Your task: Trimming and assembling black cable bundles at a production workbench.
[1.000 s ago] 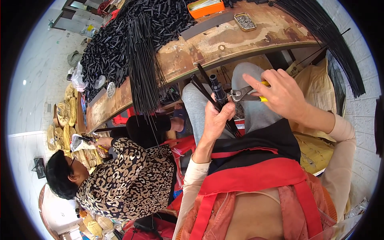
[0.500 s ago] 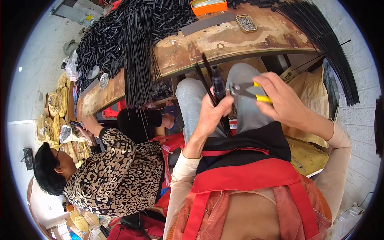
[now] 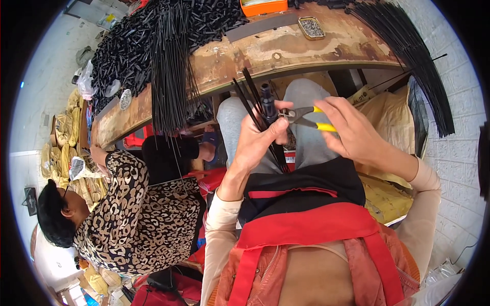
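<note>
Fingers of our left hand (image 3: 259,141) are clamped around a black tube (image 3: 266,105) and several thin black rods (image 3: 243,96), held as a tilted bunch between our knees (image 3: 305,93), near the middle of the single head view. Fingers of our right hand (image 3: 352,130) are wrapped about the yellow grips of a pair of pliers (image 3: 305,122), whose handles stand apart; the metal nose lies beside the tube, right by our left thumb tip.

Beyond is a worn wooden table (image 3: 301,53) with a heap of black parts (image 3: 120,69), rods hanging over its edge, and a small tray (image 3: 317,37) of metal bits.

With the thumb so near the nose, we judge that a squeeze off line could pinch skin or mark the tube. Because one hand grips tube and rods together, the bunch might twist, or a rod could slide loose.

We cannot tell what, if anything, sits in the nose: it is too small. Our palm hides the tube's lower part. The top edge cuts off an orange box (image 3: 265,9), and at left a co-worker's (image 3: 145,214) hands are hard to make out.
</note>
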`<action>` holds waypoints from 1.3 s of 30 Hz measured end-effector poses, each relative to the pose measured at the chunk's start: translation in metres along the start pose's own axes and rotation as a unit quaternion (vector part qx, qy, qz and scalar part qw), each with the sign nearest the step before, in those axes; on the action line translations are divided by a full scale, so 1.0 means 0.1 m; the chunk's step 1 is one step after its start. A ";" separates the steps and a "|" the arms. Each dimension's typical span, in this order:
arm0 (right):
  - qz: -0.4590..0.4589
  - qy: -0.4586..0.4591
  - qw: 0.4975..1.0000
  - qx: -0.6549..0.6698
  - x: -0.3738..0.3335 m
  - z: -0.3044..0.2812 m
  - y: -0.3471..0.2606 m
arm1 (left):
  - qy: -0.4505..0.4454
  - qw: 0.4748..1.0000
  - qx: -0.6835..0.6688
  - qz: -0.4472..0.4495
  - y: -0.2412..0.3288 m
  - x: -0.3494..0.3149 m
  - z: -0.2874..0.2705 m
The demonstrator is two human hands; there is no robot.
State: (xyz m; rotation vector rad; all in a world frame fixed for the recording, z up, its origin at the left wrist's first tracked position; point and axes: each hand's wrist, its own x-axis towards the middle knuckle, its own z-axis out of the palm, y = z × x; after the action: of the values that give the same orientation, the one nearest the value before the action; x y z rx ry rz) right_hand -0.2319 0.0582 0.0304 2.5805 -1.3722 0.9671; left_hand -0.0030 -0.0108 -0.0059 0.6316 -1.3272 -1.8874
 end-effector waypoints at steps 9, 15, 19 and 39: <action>0.326 -0.316 0.805 0.382 0.07 -0.17 -0.27 | -0.026 0.997 -0.048 0.048 -0.11 -0.01 0.03; 0.129 -0.076 0.988 0.027 -0.08 0.01 -0.08 | 0.141 0.986 0.016 0.088 -0.14 0.08 0.26; 0.127 -0.102 0.982 0.091 -0.08 -0.04 -0.08 | 0.127 0.988 0.002 0.093 -0.12 0.12 0.22; 0.303 -0.204 0.859 0.358 -0.18 0.18 -0.17 | 0.053 0.997 -0.030 0.037 -0.07 0.02 0.22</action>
State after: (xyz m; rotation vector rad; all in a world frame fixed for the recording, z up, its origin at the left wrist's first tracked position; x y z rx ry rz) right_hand -0.2168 0.0752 0.0099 3.0454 -2.4452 1.2342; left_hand -0.0228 0.0019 -0.0049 0.6351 -1.2061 -1.8025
